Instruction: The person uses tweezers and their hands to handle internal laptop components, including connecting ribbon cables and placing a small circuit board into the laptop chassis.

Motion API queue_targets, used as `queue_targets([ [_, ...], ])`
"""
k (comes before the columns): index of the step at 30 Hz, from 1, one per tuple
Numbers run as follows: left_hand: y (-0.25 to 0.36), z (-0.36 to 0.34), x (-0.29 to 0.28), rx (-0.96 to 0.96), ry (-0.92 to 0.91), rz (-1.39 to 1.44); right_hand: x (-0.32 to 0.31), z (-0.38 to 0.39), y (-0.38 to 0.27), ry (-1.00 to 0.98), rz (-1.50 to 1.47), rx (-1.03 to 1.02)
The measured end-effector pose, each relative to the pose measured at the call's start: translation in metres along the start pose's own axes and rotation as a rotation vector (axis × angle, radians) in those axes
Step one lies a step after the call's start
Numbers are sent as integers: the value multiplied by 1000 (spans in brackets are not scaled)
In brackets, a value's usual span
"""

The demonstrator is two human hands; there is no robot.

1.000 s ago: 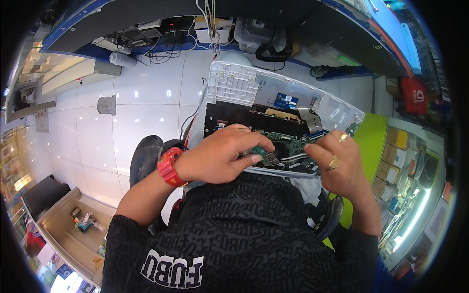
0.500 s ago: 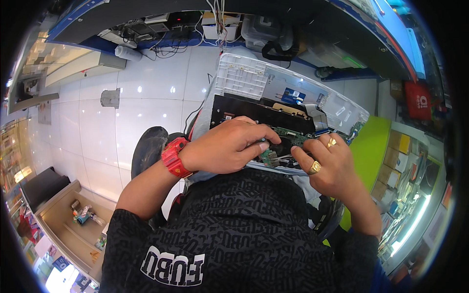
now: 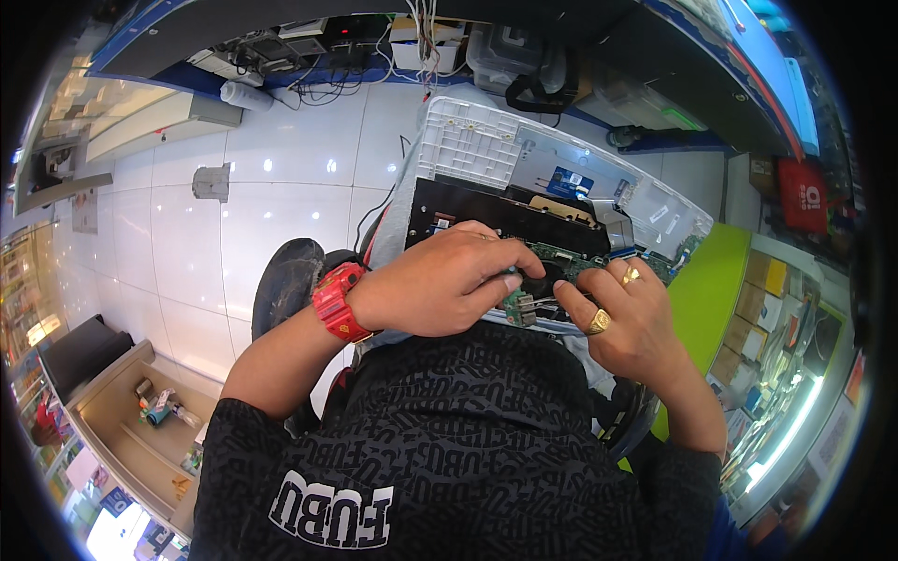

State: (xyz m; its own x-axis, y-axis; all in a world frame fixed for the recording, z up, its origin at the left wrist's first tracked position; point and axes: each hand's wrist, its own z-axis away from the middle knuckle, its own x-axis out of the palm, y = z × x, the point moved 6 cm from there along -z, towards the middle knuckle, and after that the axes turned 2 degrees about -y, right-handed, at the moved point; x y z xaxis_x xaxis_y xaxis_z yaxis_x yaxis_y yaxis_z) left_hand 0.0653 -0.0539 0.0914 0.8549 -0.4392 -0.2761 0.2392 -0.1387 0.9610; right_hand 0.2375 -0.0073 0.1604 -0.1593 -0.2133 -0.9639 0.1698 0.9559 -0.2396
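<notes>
An opened laptop lies across my lap, its dark inside showing. A small green circuit board with metal ports sits at its near edge, pinched between the thumb and fingers of my left hand. Thin light cables run rightward from that board. My right hand, with two gold rings, is curled over the right part of the laptop, close to a larger green circuit board. Its fingertips are bent together, and whatever they grip is hidden. A red watch is on my left wrist.
Beyond the laptop's dark part lies a white and silver laptop panel. A bright green surface stands at the right, beside a lit glass case. Loose cables and boxes are under the far counter. A wooden drawer is at the left.
The small green board and my left hand have shifted slightly to the right. My right hand has moved a little left and downward. The laptop appears slightly farther right in view.
</notes>
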Motion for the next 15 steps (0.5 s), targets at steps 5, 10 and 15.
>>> queue_targets([
  [5, -2, -1, 1, -31, -24, 0, 0, 1, 1, -4, 3, -3],
  [10, -3, -2, -2, -71, -15, 20, -1, 4, -2, -26, 47, 24],
  [15, -3, 1, 0, -59, 114, 51, 3, 20, -13, -3, 78, 71],
])
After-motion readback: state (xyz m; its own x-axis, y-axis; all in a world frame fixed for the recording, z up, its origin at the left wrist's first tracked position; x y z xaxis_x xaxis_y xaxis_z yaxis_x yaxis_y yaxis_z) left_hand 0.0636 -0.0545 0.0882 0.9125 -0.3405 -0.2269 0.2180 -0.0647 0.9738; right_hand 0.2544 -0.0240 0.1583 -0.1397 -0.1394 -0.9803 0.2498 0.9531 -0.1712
